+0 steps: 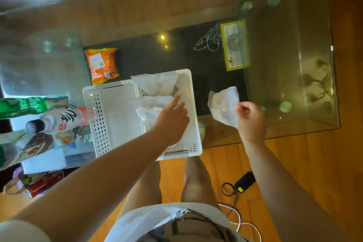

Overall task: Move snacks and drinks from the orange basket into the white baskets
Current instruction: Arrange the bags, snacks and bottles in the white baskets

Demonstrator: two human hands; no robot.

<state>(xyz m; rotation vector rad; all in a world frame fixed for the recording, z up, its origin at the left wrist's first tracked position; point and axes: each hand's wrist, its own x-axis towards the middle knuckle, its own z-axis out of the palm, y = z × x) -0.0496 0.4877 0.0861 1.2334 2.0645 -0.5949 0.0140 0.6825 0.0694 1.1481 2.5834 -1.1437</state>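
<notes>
Two white baskets stand side by side on the glass table; the right one (193, 104) holds several clear zip bags of snacks (155, 84), the left one (110, 108) shows a bare floor. My left hand (172, 114) reaches into the right basket, fingers straight, touching the bags. My right hand (250, 118) pinches another clear snack bag (223, 104) in the air just right of that basket. An orange snack packet (102, 65) lies on the table behind the baskets. The orange basket is not in view.
Left of the baskets lie a green bottle (21, 105), a white bottle with a black cap (59, 120) and snack packets (29, 147). A yellow-edged card (234, 45) lies under the glass. On the wooden floor sit a black charger (244, 180) and white cable (238, 220).
</notes>
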